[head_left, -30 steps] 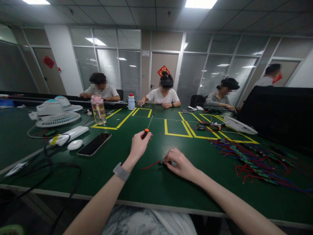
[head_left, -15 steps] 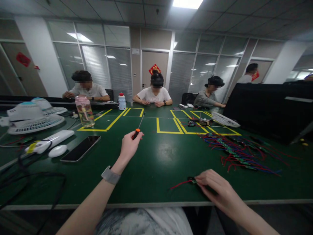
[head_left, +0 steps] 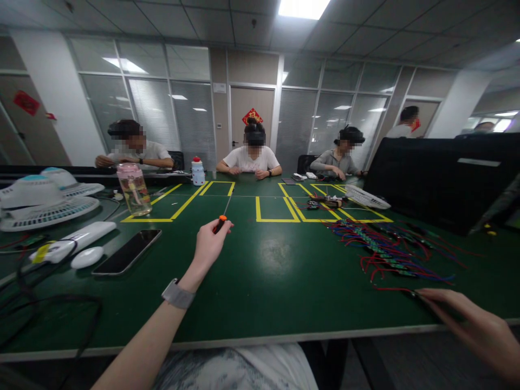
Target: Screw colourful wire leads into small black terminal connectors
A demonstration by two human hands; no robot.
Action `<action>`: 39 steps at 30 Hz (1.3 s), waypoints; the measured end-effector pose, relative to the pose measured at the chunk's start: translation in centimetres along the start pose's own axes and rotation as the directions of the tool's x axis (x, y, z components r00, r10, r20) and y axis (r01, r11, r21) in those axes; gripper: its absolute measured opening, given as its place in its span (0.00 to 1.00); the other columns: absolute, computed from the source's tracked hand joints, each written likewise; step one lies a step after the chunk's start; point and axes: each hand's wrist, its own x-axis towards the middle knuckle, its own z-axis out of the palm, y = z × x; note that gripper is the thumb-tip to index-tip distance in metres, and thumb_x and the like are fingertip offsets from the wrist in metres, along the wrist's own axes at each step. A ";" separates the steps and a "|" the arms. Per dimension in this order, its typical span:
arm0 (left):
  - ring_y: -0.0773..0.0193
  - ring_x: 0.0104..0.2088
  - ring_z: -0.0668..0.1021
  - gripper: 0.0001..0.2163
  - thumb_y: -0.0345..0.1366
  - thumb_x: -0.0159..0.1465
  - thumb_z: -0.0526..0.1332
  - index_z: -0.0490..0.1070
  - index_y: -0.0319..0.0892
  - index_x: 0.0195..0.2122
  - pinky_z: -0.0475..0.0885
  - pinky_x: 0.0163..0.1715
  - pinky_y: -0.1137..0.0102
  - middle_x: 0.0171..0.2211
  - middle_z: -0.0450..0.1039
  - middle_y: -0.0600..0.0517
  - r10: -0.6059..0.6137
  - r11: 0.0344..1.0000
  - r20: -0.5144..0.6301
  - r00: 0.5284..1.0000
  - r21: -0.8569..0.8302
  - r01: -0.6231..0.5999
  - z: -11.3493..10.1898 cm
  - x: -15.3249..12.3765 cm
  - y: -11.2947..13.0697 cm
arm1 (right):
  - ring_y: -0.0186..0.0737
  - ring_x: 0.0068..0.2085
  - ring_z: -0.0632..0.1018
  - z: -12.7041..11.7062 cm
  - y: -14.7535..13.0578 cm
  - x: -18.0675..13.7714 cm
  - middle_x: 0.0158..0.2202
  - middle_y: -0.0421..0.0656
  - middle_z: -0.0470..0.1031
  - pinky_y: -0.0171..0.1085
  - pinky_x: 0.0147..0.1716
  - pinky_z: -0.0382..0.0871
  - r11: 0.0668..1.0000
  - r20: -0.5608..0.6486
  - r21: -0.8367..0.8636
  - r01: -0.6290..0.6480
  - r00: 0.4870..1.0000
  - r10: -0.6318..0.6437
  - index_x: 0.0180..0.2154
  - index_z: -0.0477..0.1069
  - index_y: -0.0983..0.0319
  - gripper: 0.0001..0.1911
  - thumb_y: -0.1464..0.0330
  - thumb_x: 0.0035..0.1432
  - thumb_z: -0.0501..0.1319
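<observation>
My left hand [head_left: 209,244] is closed around the black-and-orange handle of a screwdriver [head_left: 221,221], its thin shaft pointing away from me above the green table. At the right front edge of the table, my right hand [head_left: 471,314] pinches a small circuit board [head_left: 413,293] at its fingertips. A red wire sticks out from this board to the left; most of the board is hidden by the fingers. Beyond that hand lies a long row of wired circuit boards [head_left: 377,244] with red and blue leads.
Left of me are a phone [head_left: 128,252], a white oval case [head_left: 87,258], a white handheld device [head_left: 77,241], white fans [head_left: 44,203] and a pink-lidded bottle [head_left: 135,192]. Yellow tape [head_left: 278,220] outlines areas. A black monitor [head_left: 439,179] stands right. Several people sit across the table.
My right hand has moved right with the small circuit board, towards the table's right front. My left hand keeps its hold on the screwdriver. The view has shifted slightly.
</observation>
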 end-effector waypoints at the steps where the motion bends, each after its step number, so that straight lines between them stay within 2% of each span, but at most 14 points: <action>1: 0.65 0.24 0.71 0.20 0.50 0.55 0.61 0.78 0.36 0.35 0.60 0.23 0.72 0.27 0.76 0.48 0.000 1.000 -0.001 1.000 -0.003 0.000 0.0 0.0 0.0 | 0.47 0.32 0.82 0.1 0.5 0.1 0.33 0.49 0.81 0.39 0.32 0.80 1.000 0.009 0.000 -0.018 1.000 0.018 0.34 0.78 0.55 0.19 0.50 0.58 0.57; 6: 0.63 0.23 0.72 0.20 0.50 0.54 0.62 0.79 0.36 0.35 0.61 0.23 0.72 0.22 0.74 0.50 0.003 1.000 -0.004 1.000 -0.009 -0.003 -0.1 0.0 0.1 | 0.46 0.31 0.82 0.6 2.1 0.7 0.32 0.48 0.80 0.39 0.31 0.79 1.000 -0.003 -0.010 -0.018 1.000 0.018 0.35 0.77 0.57 0.20 0.50 0.58 0.57; 10: 0.63 0.24 0.72 0.19 0.49 0.54 0.62 0.79 0.36 0.34 0.62 0.24 0.71 0.21 0.73 0.51 0.011 1.000 -0.015 1.000 -0.005 -0.011 0.0 0.1 0.0 | 0.45 0.32 0.81 0.4 1.9 1.2 0.33 0.49 0.79 0.39 0.32 0.78 0.996 -0.049 -0.085 0.036 0.998 -0.040 0.33 0.78 0.58 0.22 0.50 0.60 0.55; 13: 0.63 0.24 0.72 0.19 0.49 0.55 0.62 0.79 0.36 0.35 0.62 0.24 0.71 0.22 0.73 0.50 0.018 1.000 -0.013 1.000 -0.006 -0.018 0.1 0.1 -0.1 | 0.44 0.32 0.80 0.2 1.4 1.4 0.33 0.51 0.76 0.40 0.32 0.76 0.986 -0.075 -0.167 0.027 0.996 -0.040 0.31 0.78 0.59 0.24 0.50 0.61 0.53; 21: 0.63 0.23 0.72 0.19 0.49 0.55 0.62 0.79 0.37 0.35 0.61 0.23 0.71 0.21 0.73 0.51 0.004 1.000 -0.004 1.000 -0.006 -0.004 0.0 -0.1 0.1 | 0.45 0.33 0.79 0.4 1.6 0.8 0.35 0.51 0.76 0.40 0.34 0.76 0.979 0.002 -0.203 -0.006 1.000 0.007 0.34 0.79 0.58 0.23 0.52 0.63 0.51; 29: 0.63 0.23 0.72 0.19 0.49 0.54 0.63 0.79 0.37 0.35 0.62 0.23 0.71 0.21 0.72 0.51 -0.005 1.000 -0.006 1.000 -0.030 0.005 0.0 -0.2 0.2 | 0.49 0.39 0.79 0.2 1.9 0.8 0.38 0.53 0.77 0.43 0.40 0.76 0.949 0.139 -0.297 0.102 0.988 -0.063 0.37 0.78 0.60 0.19 0.60 0.63 0.50; 39: 0.63 0.23 0.72 0.18 0.49 0.55 0.62 0.79 0.37 0.33 0.62 0.23 0.71 0.20 0.73 0.51 0.007 1.000 -0.013 1.000 -0.012 -0.007 0.0 -0.2 0.4 | 0.47 0.36 0.79 -0.2 1.1 1.8 0.36 0.53 0.79 0.42 0.36 0.76 0.919 0.125 -0.334 0.208 0.976 -0.176 0.35 0.79 0.61 0.20 0.62 0.63 0.49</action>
